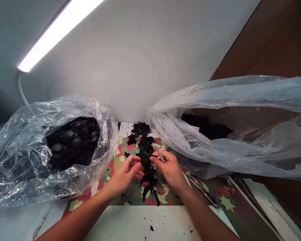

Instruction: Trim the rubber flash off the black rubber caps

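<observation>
Black rubbery pieces and scraps point(149, 175) lie in a line down the middle of a patterned red, green and yellow sheet point(115, 164). My left hand point(130, 169) is at the left side of the pile, its fingers curled; whether they hold a small piece is hidden. On the other side, my right hand point(169, 165) grips a thin pale-handled tool point(159, 153) that points up and left. Its fingertips are close to a round ribbed black part point(145, 155) between the hands.
An open clear bag point(107, 134) of round black parts stands at left. Another clear bag point(190, 144), with black material inside, lies at right. Metal scissors or pliers point(207, 195) rest right of my right hand. A lit lamp point(57, 33) hangs upper left.
</observation>
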`<state>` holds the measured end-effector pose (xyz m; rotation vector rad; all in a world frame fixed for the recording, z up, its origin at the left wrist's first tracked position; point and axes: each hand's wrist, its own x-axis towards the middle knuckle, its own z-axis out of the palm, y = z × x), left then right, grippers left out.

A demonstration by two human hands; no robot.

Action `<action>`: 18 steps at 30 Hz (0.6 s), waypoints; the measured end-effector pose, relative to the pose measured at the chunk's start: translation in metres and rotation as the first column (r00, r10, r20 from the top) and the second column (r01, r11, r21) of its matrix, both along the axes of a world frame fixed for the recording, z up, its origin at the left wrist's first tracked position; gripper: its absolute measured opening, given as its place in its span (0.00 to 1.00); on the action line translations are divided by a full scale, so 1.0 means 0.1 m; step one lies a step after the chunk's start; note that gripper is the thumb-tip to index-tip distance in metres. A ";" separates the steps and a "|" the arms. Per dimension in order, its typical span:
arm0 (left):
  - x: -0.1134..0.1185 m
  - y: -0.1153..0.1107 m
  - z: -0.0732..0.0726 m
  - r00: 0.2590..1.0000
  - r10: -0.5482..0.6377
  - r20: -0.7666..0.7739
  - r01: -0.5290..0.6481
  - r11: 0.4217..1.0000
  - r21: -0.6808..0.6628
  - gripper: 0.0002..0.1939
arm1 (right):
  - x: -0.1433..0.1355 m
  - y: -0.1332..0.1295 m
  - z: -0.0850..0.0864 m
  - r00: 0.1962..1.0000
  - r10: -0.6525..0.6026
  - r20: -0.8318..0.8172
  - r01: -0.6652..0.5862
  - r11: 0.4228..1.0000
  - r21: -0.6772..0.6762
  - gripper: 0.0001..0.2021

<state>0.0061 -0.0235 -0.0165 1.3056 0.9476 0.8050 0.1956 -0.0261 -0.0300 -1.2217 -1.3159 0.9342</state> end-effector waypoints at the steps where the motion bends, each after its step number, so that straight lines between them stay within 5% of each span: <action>1: 0.01 -0.01 -0.02 0.997 0.037 0.067 -0.035 0.999 -0.029 0.26 | -0.03 -0.03 0.00 1.000 0.027 -0.006 -0.027 1.000 -0.011 0.20; 5: -0.05 0.01 0.03 0.986 0.121 0.116 -0.121 0.993 -0.009 0.20 | -0.07 -0.11 0.02 0.992 0.125 -0.003 -0.125 0.991 -0.055 0.21; 8: -0.11 0.04 0.06 0.992 0.107 0.063 -0.110 0.993 0.039 0.19 | -0.02 -0.11 0.03 0.995 0.089 0.050 -0.087 0.995 -0.045 0.22; 14: -0.17 0.09 0.03 0.960 0.199 -0.196 -0.132 0.942 0.308 0.36 | 0.02 -0.17 0.05 0.990 -0.133 -0.047 0.139 0.979 0.148 0.29; 18: -0.17 0.06 0.07 0.931 0.234 -0.281 -0.110 0.911 0.397 0.41 | -0.05 -0.29 0.07 0.992 -0.117 0.040 0.098 0.939 0.329 0.28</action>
